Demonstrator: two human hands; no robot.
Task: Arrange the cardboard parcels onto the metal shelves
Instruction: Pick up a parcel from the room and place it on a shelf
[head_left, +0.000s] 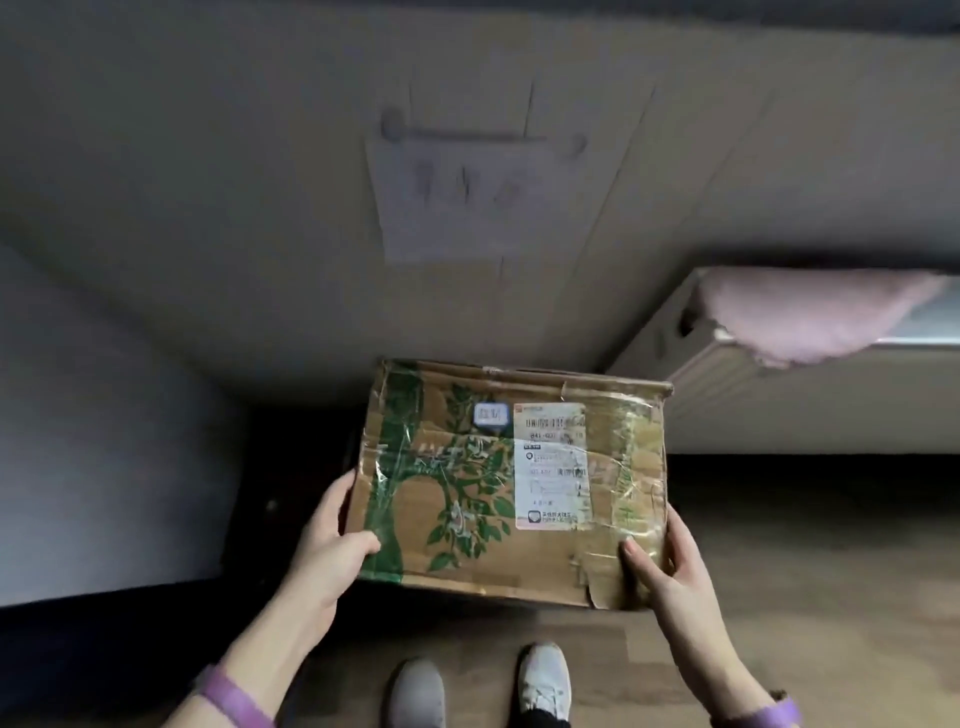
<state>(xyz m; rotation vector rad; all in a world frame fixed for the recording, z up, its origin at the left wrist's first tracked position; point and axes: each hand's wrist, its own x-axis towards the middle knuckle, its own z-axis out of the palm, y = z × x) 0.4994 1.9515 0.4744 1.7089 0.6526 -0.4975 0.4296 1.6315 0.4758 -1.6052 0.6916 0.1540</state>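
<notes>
Two hands, left hand (337, 540) and right hand (660, 564), grip the taped cardboard parcel (511, 483) by opposite lower corners above the floor (805, 571); creased, seemingly light, best supported underneath.

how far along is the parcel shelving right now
Done: nothing shows as shelved; no metal shelf is in view. In hand: the left hand and right hand grip the near corners of the green-printed parcel. Left: placing it on a shelf; the large cardboard box behind it may also be waiting.
</notes>
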